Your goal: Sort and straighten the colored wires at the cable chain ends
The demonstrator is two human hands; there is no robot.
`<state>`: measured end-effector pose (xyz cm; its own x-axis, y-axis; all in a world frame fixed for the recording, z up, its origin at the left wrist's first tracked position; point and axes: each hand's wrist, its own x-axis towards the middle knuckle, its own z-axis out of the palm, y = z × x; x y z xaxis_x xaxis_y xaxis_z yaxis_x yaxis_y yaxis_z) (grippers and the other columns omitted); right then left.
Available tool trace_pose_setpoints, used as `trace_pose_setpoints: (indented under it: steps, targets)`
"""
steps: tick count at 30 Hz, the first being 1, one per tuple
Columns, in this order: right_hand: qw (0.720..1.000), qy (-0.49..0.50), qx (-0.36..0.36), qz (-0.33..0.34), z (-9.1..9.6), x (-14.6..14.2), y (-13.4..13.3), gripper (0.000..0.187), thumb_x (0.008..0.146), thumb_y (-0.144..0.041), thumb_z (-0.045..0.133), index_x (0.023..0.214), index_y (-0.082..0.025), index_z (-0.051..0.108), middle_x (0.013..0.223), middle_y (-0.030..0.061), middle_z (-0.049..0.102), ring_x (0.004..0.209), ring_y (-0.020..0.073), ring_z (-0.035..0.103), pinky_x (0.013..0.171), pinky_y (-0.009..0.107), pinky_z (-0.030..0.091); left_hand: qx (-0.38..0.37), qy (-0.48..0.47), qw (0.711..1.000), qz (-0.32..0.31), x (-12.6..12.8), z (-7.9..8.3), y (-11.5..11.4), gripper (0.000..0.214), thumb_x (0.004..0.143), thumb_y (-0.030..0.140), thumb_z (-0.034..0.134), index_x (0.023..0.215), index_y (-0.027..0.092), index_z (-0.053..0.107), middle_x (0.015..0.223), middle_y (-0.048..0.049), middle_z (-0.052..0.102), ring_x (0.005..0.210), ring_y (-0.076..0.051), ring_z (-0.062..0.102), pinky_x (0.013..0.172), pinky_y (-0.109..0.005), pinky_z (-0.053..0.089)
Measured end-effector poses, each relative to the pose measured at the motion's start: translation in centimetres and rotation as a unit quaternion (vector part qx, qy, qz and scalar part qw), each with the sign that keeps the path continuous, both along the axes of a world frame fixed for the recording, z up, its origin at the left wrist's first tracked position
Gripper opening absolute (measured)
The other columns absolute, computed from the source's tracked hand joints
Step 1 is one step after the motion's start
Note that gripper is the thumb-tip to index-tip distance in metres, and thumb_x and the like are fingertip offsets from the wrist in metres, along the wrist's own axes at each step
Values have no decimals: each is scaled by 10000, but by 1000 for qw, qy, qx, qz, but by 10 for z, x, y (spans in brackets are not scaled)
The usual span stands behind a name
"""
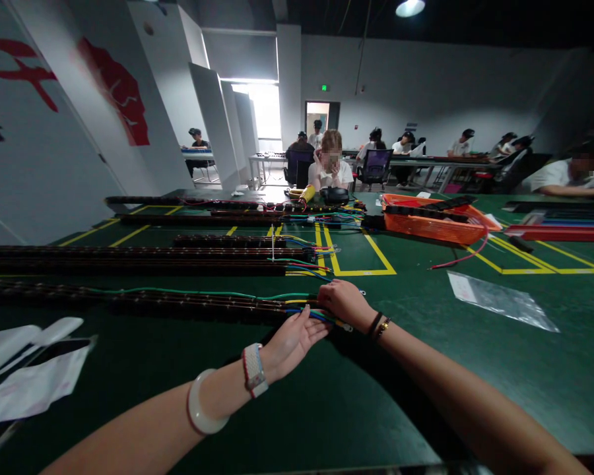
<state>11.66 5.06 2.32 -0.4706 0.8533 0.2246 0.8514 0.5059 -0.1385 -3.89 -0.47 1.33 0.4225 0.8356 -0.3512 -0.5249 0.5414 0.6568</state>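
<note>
Both my hands meet at the right end of the nearest long black strip [143,301], which lies across the green table [426,369]. My left hand [293,342] reaches in palm-down, its fingers closed around a bundle of coloured wires [321,317] that leaves the strip's end. My right hand [345,302] rests over the same end, fingers curled down onto the strip and wires. A green wire [178,291] runs along the top of the strip.
Several more black strips [138,258] with coloured wire tails lie further back. An orange tray [433,224] sits at the back right, a clear plastic bag [499,300] at the right, and white bags [30,369] at the left. Other people sit at tables behind.
</note>
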Motion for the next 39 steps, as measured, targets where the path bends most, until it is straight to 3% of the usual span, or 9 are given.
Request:
trace_pose_setpoints:
  steps: [3, 7, 11, 15, 21, 31, 39]
  targets:
    - [994, 108, -4, 34, -2, 13, -5, 186, 883, -302, 541, 839, -183, 676, 807, 43, 673, 789, 151, 592, 710, 243, 416, -2, 0, 1000, 0, 0, 2, -1, 167, 906, 234, 470, 925, 94, 558, 994, -162, 665, 994, -223, 634, 1000, -407, 414]
    - [974, 226, 2, 23, 8, 31, -19, 298, 913, -393, 472, 833, -169, 652, 814, 43, 654, 746, 137, 575, 688, 243, 419, -3, -10, 1000, -6, -1, 2, 0, 169, 910, 225, 462, 967, 98, 558, 1044, -163, 659, 1021, -218, 624, 1010, -403, 404]
    - [986, 160, 9, 48, 16, 35, -35, 330, 897, -439, 484, 794, -173, 651, 751, 40, 639, 724, 144, 551, 707, 273, 386, 15, -11, 1000, -11, -1, 2, 0, 166, 905, 212, 472, 976, 103, 576, 1021, -144, 671, 1019, -206, 624, 1014, -391, 397]
    - [994, 85, -2, 72, 11, 26, -41, 241, 862, -381, 557, 798, -172, 660, 728, 37, 645, 723, 147, 557, 721, 278, 363, 22, -9, 999, -22, -1, 2, 0, 159, 891, 215, 504, 949, 94, 588, 1037, -158, 665, 1038, -208, 614, 1018, -384, 389]
    - [993, 102, -41, 38, 6, 21, -39, 188, 871, -306, 560, 797, -169, 666, 691, 21, 638, 632, 120, 537, 600, 227, 347, 40, -9, 999, -35, -2, -5, 2, 217, 899, 251, 493, 1023, 95, 578, 1071, -162, 658, 1048, -209, 610, 1009, -395, 389]
    - [989, 139, -23, 39, -2, 28, -25, 200, 893, -305, 534, 824, -164, 657, 783, 36, 643, 739, 133, 552, 677, 232, 398, 64, 49, 995, -53, -3, 0, -3, 275, 913, 286, 442, 838, 80, 608, 814, -145, 689, 773, -201, 663, 857, -383, 469]
    - [998, 31, 46, 33, -15, 24, -14, 231, 881, -282, 548, 717, -153, 648, 726, 50, 624, 754, 160, 530, 724, 278, 383, 61, 58, 993, -77, -5, -1, -3, 375, 929, 327, 386, 822, 74, 642, 804, -143, 691, 737, -187, 654, 794, -342, 476]
